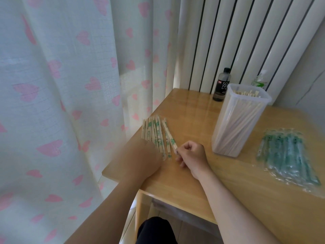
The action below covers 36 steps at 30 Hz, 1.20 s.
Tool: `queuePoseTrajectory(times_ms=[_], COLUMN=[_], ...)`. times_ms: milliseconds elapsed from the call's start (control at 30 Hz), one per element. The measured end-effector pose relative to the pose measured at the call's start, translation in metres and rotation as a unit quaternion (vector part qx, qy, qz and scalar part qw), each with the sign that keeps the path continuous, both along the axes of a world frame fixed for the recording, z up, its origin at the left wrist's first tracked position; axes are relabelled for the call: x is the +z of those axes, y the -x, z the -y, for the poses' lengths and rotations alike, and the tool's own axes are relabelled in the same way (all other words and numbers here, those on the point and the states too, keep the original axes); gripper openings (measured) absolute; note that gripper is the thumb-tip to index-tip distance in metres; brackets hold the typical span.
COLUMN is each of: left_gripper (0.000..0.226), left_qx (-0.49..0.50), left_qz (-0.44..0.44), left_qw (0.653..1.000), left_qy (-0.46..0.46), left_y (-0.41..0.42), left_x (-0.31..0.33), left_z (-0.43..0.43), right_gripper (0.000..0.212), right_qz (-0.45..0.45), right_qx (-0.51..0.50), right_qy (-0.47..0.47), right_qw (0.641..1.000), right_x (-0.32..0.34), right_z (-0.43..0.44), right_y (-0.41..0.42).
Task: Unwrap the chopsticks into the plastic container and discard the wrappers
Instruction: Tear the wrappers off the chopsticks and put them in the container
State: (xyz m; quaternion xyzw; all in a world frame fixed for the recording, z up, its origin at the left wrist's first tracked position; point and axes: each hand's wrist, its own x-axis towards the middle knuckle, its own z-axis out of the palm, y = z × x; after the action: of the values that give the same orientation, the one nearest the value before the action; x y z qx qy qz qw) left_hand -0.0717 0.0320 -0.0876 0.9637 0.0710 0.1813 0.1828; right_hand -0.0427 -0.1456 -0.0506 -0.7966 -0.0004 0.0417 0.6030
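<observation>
Pinching a wrapped chopstick [169, 135] is the right hand [192, 156]; left hand [142, 155] blurred, grip unclear; bottle [222, 85] reads "SO".

My wooden worktop [190, 111] carries a fan of wrapped chopsticks [153, 132] near its left edge. Toward the back stands 1 tall plastic container [237, 124] of bare chopsticks [246, 93]. The 2 bottles behind it are a dark bottle [222, 85] and a clear bottle [259, 81]. A heap of empty wrappers [288, 155] lies on the right.
</observation>
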Motion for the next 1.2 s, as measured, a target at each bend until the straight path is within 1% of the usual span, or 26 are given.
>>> queuePoseTrajectory(times_ms=[33, 100, 167, 200, 267, 367, 467, 533, 600, 633, 767, 867, 933, 967, 1033, 1067, 1100, 1167, 1200], left_gripper=[0.047, 0.05, 0.054, 0.054, 0.052, 0.049, 0.046, 0.042, 0.044, 0.047, 0.055, 0.056, 0.05, 0.049, 0.056, 0.054, 0.045, 0.019, 0.01], left_qx=[0.001, 0.002, 0.001, 0.002, 0.003, 0.003, 0.006, 0.013, 0.016, 0.014, -0.004, -0.025, -0.032, -0.039, -0.057, -0.072, -0.098, -0.168, -0.201], left_qz=[0.002, 0.007, 0.008, 0.007, 0.004, -0.001, 0.003, 0.017, 0.027, 0.031, 0.051, 0.043, 0.078, 0.109, 0.168, 0.186, 0.199, 0.208, 0.197], left_qw=[1.0, 1.0, 1.0, 1.0, 1.0, 1.0, 1.0, 1.0, 0.999, 0.999, 0.997, 0.996, 0.995, 0.991, 0.978, 0.971, 0.962, 0.947, 0.942], left_qy=[0.0, 0.003, 0.003, 0.001, -0.002, -0.005, -0.016, -0.019, -0.021, -0.024, -0.063, -0.069, -0.058, -0.069, -0.11, -0.134, -0.156, -0.178, -0.183], left_y=[0.0, 0.001, 0.001, 0.0, 0.0, -0.001, -0.001, 0.001, 0.004, 0.005, 0.009, 0.011, 0.011, 0.009, 0.003, -0.001, -0.005, -0.013, -0.015], left_x=[0.0, 0.001, 0.0, 0.0, -0.001, -0.002, -0.001, 0.001, 0.003, 0.004, 0.008, 0.014, 0.023, 0.028, 0.043, 0.05, 0.056, 0.062, 0.064], left_z=[0.0, 0.0, 0.001, 0.0, 0.0, -0.001, 0.0, 0.002, 0.004, 0.005, 0.009, 0.013, 0.024, 0.032, 0.046, 0.051, 0.055, 0.062, 0.067], right_gripper=[0.004, 0.019, 0.038, 0.044, 0.047, 0.047, 0.041, 0.032, 0.02, 0.017, 0.019, 0.022, 0.025, 0.027, 0.03, 0.029, 0.026, 0.022, 0.022], right_qz=[0.004, 0.008, 0.006, 0.002, -0.015, -0.026, -0.025, -0.024, -0.03, -0.038, -0.079, -0.091, -0.107, -0.118, -0.14, -0.151, -0.159, -0.164, -0.156], right_qx=[0.007, 0.032, 0.063, 0.075, 0.087, 0.092, 0.085, 0.07, 0.053, 0.043, 0.019, 0.033, 0.054, 0.064, 0.087, 0.098, 0.107, 0.108, 0.098], right_qy=[-0.009, -0.018, -0.006, -0.002, -0.008, -0.032, -0.084, -0.128, -0.176, -0.202, -0.32, -0.37, -0.387, -0.392, -0.401, -0.408, -0.422, -0.464, -0.492], right_qw=[1.0, 0.999, 0.998, 0.997, 0.996, 0.995, 0.992, 0.989, 0.983, 0.978, 0.944, 0.924, 0.914, 0.91, 0.901, 0.895, 0.886, 0.864, 0.851], right_x=[0.0, 0.001, 0.002, 0.003, 0.004, 0.006, 0.004, 0.003, 0.004, 0.005, 0.014, 0.025, 0.032, 0.035, 0.039, 0.042, 0.044, 0.049, 0.051], right_z=[0.0, 0.001, 0.003, 0.003, 0.004, 0.003, 0.005, 0.008, 0.013, 0.016, 0.025, 0.036, 0.047, 0.053, 0.067, 0.074, 0.082, 0.099, 0.107], right_y=[0.001, 0.001, 0.001, 0.0, -0.002, -0.002, -0.001, -0.001, -0.001, 0.001, 0.011, 0.02, 0.024, 0.026, 0.03, 0.032, 0.034, 0.038, 0.038])
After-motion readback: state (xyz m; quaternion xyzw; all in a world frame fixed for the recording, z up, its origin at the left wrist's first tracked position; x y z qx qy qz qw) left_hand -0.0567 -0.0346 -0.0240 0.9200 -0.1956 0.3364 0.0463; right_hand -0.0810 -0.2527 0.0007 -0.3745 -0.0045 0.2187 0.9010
